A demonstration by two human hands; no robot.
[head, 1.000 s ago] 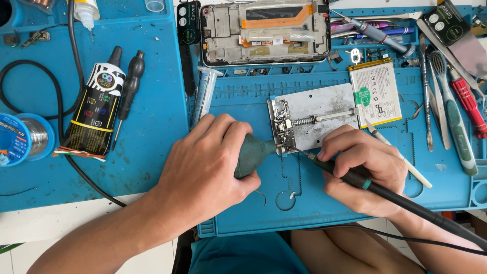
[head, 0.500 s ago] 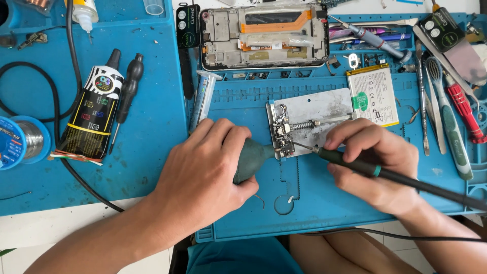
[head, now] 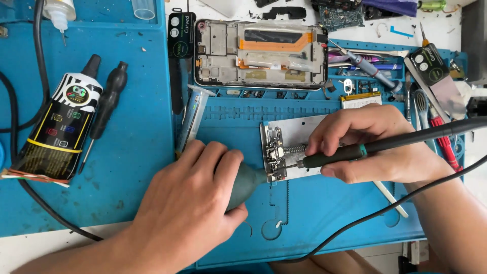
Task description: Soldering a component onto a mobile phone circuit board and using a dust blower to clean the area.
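Grip left: left hand [head: 187, 203] closed around green rubber blower [head: 247, 181], nozzle at metal fixture [head: 289, 147]
Grip right: right hand [head: 370, 142] pinching soldering iron [head: 355, 151], tip on small board [head: 274, 155]
Fixture: on blue mat [head: 314, 203], tabletop centre
Behind: opened phone frame [head: 261, 53]

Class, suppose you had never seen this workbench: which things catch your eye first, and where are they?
At centre, the right hand points a black soldering iron at a small silver metal clamp plate, while the left hand squeezes a grey-green rubber blower bulb. Above lies an opened phone frame.
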